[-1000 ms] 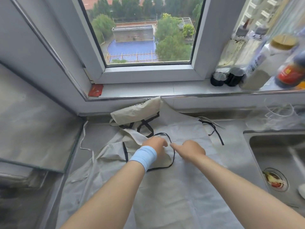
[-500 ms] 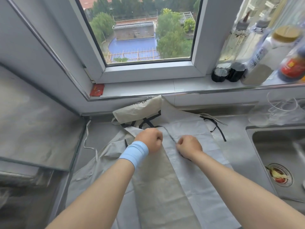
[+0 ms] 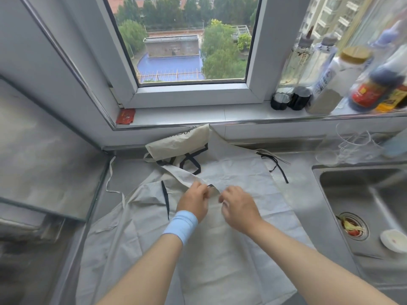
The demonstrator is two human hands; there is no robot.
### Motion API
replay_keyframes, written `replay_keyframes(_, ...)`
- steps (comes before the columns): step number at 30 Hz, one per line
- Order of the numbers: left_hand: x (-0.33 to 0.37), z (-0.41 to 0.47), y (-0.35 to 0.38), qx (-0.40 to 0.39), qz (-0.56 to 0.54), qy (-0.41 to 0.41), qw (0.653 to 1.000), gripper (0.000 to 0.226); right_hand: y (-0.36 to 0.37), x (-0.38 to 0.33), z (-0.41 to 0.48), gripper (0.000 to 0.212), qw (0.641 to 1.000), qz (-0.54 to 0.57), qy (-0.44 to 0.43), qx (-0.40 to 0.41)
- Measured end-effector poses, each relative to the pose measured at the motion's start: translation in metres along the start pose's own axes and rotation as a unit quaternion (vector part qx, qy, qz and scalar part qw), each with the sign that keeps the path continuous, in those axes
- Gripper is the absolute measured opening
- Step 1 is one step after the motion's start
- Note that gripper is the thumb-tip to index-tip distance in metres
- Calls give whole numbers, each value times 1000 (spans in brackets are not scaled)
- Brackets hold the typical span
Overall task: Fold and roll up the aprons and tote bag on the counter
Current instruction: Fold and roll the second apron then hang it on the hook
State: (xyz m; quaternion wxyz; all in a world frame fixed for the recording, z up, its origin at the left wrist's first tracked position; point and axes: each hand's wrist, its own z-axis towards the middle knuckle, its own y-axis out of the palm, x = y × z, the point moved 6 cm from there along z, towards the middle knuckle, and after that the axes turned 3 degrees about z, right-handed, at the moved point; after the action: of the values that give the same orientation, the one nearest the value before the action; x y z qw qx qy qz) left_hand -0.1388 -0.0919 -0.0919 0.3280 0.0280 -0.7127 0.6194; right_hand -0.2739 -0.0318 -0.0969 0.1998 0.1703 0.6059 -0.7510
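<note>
The apron (image 3: 231,256), pale and creased, lies spread flat on the counter (image 3: 132,170) under both forearms, and its upper edge is lifted into a small ridge right between the two hands. The left hand (image 3: 193,201), with a blue wristband (image 3: 180,230) behind it, has its fingers curled and pinches that raised edge, where a short bit of black strap (image 3: 211,186) shows at its fingertips. The right hand (image 3: 239,208), just beside it, has its fingers curled down too and pinches the same edge from the other side. A second layer of cloth (image 3: 123,227) spreads out to the left of the left hand, with a black tie (image 3: 165,199) lying on it close to that hand. Beyond both hands the tote bag (image 3: 178,143), cream with black handles, leans against the wall below the window sill (image 3: 198,115). Well to the right of the right hand is the sink (image 3: 363,194), with a small white dish (image 3: 394,241) in it, and bottles (image 3: 330,73) stand on the sill above it
</note>
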Motion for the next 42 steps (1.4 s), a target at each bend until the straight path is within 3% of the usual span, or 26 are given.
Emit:
replay_keyframes(2, -14, -17, 9, -35, 82, -25, 996, 19, 34, -13, -18, 37, 986, -79, -104, -100)
replay_keyframes(5, -46, -43, 24, -131, 196, -71, 969, 55, 66, 0, -36, 63, 957, -166, -49, -231)
replay_keyframes(7, -65, -56, 31, -226, 212, -86, 947, 76, 66, -2, -32, 51, 961, -184, -33, -204)
replay_keyframes(9, -77, -57, 32, -266, 191, -81, 941, 77, 50, -14, -15, 24, 972, -196, -32, -124)
replay_keyframes(11, -82, -47, 22, -247, 136, -83, 956, 61, 34, -29, 8, 20, 982, -180, -39, -44)
replay_keyframes(15, -91, -22, -10, -147, 9, -157, 977, 36, 42, -67, 52, 63, 963, -241, -110, -56)
replay_keyframes(16, -94, -15, -18, -122, -17, -181, 976, 36, 49, -75, 61, 64, 949, -283, -127, -62)
replay_keyframes(18, -100, 0, -31, -78, -43, -214, 973, 36, 56, -79, 79, 42, 934, -328, -116, -77)
replay_keyframes(20, -108, 13, -39, -53, -44, -243, 968, 38, 54, -68, 99, 32, 952, -282, -53, -106)
replay_keyframes(22, -118, 24, -42, -41, -60, -298, 952, 42, 46, -41, 117, 12, 981, -124, 74, -129)
replay_keyframes(25, -128, 38, -40, -36, -126, -381, 915, 48, 39, -2, 136, 20, 955, 137, 228, -133)
replay_keyframes(29, -136, 56, -34, -23, -201, -448, 871, 49, 39, 27, 143, 38, 934, 158, 277, -161)
replay_keyframes(32, -139, 64, -33, -26, -234, -441, 866, 34, 41, 40, 144, 39, 941, 105, 283, -152)
replay_keyframes(35, -145, 71, -49, 76, -260, -417, 868, 20, 36, 37, 147, 26, 964, 5, 247, -94)
replay_keyframes(37, -149, 73, -65, 141, -247, -405, 869, 17, 32, 21, 150, 16, 984, -81, 156, -27)
replay_keyframes(40, -154, 74, -74, 145, -150, -384, 899, 35, 37, -10, 142, 38, 996, -81, -6, 35)
replay_keyframes(42, -145, 67, -77, 159, -41, -330, 930, 35, 47, -34, 125, 41, 992, -59, -111, 19)
